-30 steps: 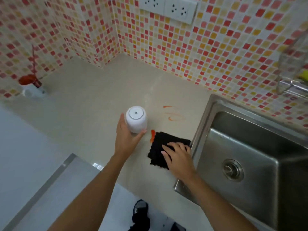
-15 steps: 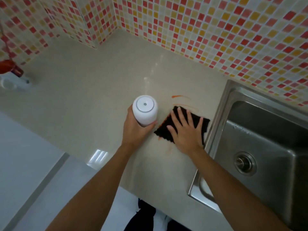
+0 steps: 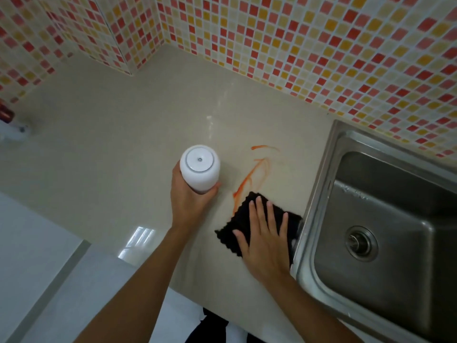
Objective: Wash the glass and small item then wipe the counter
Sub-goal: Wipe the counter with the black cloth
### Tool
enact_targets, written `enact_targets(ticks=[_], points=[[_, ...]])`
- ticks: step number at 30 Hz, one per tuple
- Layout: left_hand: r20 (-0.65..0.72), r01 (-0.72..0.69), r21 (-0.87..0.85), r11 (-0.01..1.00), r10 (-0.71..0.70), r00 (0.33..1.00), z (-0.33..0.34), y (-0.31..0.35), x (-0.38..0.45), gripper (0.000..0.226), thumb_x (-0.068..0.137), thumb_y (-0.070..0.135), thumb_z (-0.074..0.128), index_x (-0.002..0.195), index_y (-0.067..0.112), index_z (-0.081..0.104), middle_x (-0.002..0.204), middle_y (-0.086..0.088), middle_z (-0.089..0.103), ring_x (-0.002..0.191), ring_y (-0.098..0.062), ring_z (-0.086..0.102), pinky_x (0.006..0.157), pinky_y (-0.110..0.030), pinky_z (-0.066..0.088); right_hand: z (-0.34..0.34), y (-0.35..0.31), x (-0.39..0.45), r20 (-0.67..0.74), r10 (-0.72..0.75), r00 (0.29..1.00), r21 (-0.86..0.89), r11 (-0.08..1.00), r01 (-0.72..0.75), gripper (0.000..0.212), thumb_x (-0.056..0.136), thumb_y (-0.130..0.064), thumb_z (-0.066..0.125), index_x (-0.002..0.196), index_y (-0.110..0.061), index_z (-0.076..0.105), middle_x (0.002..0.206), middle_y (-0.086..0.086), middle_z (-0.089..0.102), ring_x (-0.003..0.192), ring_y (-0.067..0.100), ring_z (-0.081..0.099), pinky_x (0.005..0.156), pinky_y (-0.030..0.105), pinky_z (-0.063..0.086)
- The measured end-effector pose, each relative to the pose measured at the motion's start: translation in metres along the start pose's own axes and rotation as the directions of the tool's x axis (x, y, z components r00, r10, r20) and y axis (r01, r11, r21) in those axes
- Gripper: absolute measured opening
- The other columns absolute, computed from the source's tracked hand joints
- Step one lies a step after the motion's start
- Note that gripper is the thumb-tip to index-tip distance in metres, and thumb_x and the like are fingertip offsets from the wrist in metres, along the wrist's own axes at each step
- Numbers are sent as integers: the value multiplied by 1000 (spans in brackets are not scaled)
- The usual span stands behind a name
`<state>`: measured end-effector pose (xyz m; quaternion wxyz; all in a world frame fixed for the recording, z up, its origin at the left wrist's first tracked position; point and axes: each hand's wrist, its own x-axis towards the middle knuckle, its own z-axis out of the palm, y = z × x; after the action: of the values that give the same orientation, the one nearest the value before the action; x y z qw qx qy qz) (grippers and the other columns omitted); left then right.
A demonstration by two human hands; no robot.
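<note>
The left hand (image 3: pixel 190 201) is gripping a white bottle (image 3: pixel 199 168) from the near side, its fingers curling round the lower body while the thumb is pressing the right flank; the bottle is standing upright with its round cap facing the camera. Whether its base is touching the table (image 3: pixel 111 134) cannot be told. The right hand (image 3: pixel 265 241) is lying flat, palm down, on a black cloth (image 3: pixel 243 214), with the fingers (image 3: pixel 259 211) stretched straight and slightly spread, pressing the cloth onto the table just left of the sink (image 3: pixel 385 233). The cloth's right edge is touching the sink's steel rim. Orange smears (image 3: pixel 254 174) are streaking the table just beyond the cloth, between the bottle and the sink, the nearest streak reaching the cloth's far corner. The pale, glossy table is running into a far corner, where walls of small red, orange and cream tiles (image 3: pixel 321 50) are rising behind it. A blurred red and white object (image 3: pixel 10 120) is sitting at the far left edge.
</note>
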<state>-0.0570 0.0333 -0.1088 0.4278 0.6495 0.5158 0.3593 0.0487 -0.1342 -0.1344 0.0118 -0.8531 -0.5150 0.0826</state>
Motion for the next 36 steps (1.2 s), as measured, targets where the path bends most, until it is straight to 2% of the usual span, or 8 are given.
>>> enact_targets(ticks=[4, 9, 13, 18, 22, 28, 33, 36], points=[[0, -47, 16, 999, 47, 999, -4, 1, 6, 87, 63, 29, 89, 128, 43, 33, 118, 39, 42, 111, 19, 43, 92, -2, 35, -9, 1, 72, 17, -110, 994, -32, 993, 110, 72, 98, -61, 14, 154, -16, 18, 161, 2, 14, 148, 23, 11, 117, 56, 8], [24, -41, 23, 999, 40, 999, -9, 1, 4, 86, 65, 28, 88, 128, 46, 31, 119, 35, 44, 109, 20, 44, 86, 2, 34, -22, 46, 161, 43, 123, 991, 0, 992, -123, 73, 95, -64, 4, 155, -22, 3, 162, -4, 2, 149, 19, -2, 117, 56, -1], [59, -30, 49, 998, 27, 998, -12, 1, 4, 84, 64, 28, 88, 125, 48, 34, 122, 22, 48, 107, 22, 43, 85, 4, 33, -12, 43, 99, -60, 188, 980, 0, 982, -188, 71, 97, -59, 7, 154, -16, 12, 161, 3, 13, 148, 24, 9, 117, 58, 7], [31, -21, 48, 999, 19, 999, -15, -2, 7, 85, 65, 30, 87, 120, 60, 30, 124, 25, 49, 113, 8, 50, 91, -10, 40, -2, 5, 24, -17, 28, 999, 20, 999, -27, 69, 99, -58, 16, 154, -16, 16, 161, 3, 12, 149, 26, 9, 116, 58, 11], [20, 9, 69, 998, -11, 1000, -12, -8, 5, 86, 65, 30, 87, 129, 46, 32, 124, 23, 49, 111, 5, 50, 91, -16, 40, -12, 17, 94, -15, -51, 999, -6, 999, 51, 69, 97, -62, 12, 154, -22, 16, 161, -1, 13, 149, 23, 9, 117, 57, 6], [31, 58, 62, 996, -60, 998, -11, -14, 6, 93, 63, 31, 89, 133, 39, 28, 129, 15, 50, 107, 4, 50, 80, -2, 36, -28, 62, 205, 15, 172, 985, 48, 984, -172, 68, 96, -63, 4, 154, -28, 4, 162, -6, 2, 149, 19, -4, 115, 60, -4], [18, -22, 113, 993, 20, 1000, -10, -8, 10, 93, 62, 33, 89, 123, 58, 23, 126, 19, 48, 115, -5, 52, 92, -20, 42, -14, 58, 127, -55, 246, 968, 65, 968, -243, 67, 98, -60, 5, 155, -25, 5, 162, -5, 5, 149, 21, 0, 114, 64, 0], [40, -7, 89, 996, 4, 999, -5, 3, 20, 93, 64, 32, 87, 116, 70, 21, 125, 20, 49, 112, 0, 52, 89, -17, 44, -4, 29, 46, -72, 132, 989, 17, 991, -131, 66, 98, -57, 16, 154, -21, 16, 161, 0, 15, 148, 25, 10, 113, 65, 8]])
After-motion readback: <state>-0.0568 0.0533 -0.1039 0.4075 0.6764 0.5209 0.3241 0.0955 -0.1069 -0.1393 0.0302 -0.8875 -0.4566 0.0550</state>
